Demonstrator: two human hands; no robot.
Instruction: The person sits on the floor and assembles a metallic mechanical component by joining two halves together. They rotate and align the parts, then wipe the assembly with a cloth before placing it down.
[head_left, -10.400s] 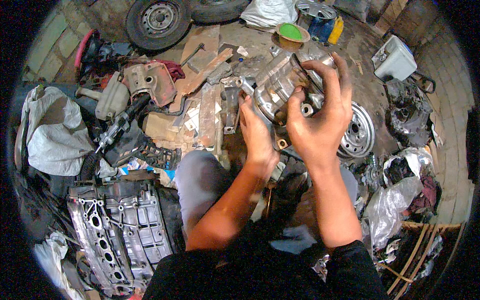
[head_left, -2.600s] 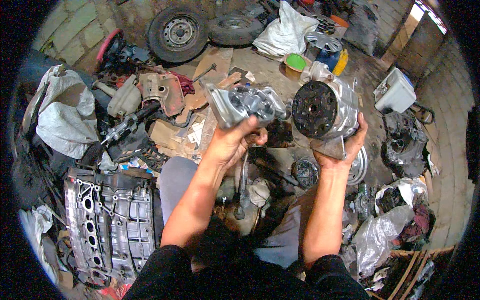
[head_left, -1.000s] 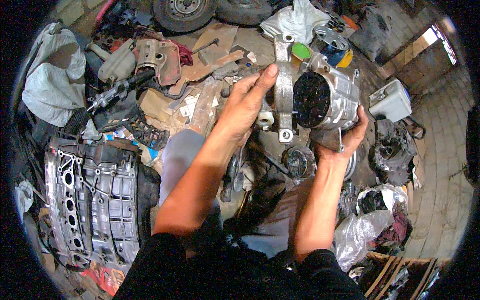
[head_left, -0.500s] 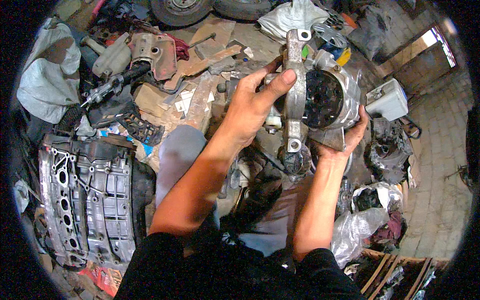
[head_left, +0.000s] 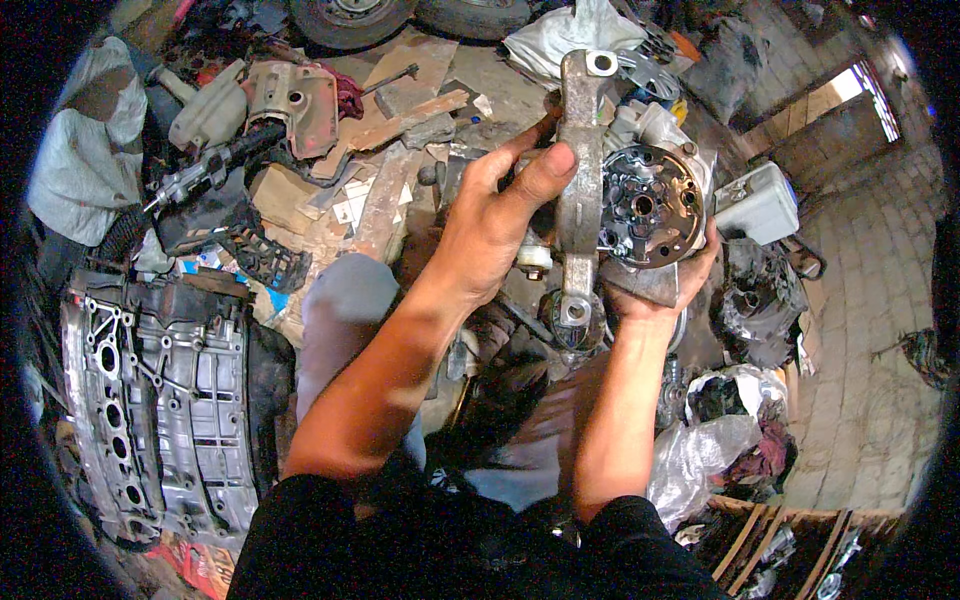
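Note:
My left hand [head_left: 500, 205] grips a grey cast-metal end piece [head_left: 580, 170] with a bolt lug at each end, its thumb along the edge. Cupped in my right hand [head_left: 690, 280] from below and the right side is a round metal body [head_left: 652, 205], which looks like a car air-conditioning compressor. Its open face shows a shiny, oily disc with several holes around a centre hole. The two parts are held side by side, almost edge to edge; I cannot tell whether they touch. The left fingers are mostly behind the end piece.
An engine block [head_left: 185, 400] stands at the left. Wheels [head_left: 355, 15] lie at the far side, with cardboard and wood scraps [head_left: 400, 135] before them. At the right are a white plastic container [head_left: 755, 203], greasy metal parts [head_left: 750, 300] and a clear plastic bag [head_left: 700, 460].
The round body has turned in my right hand, so its holed disc now shows brightly instead of dark. The whole view has shifted slightly.

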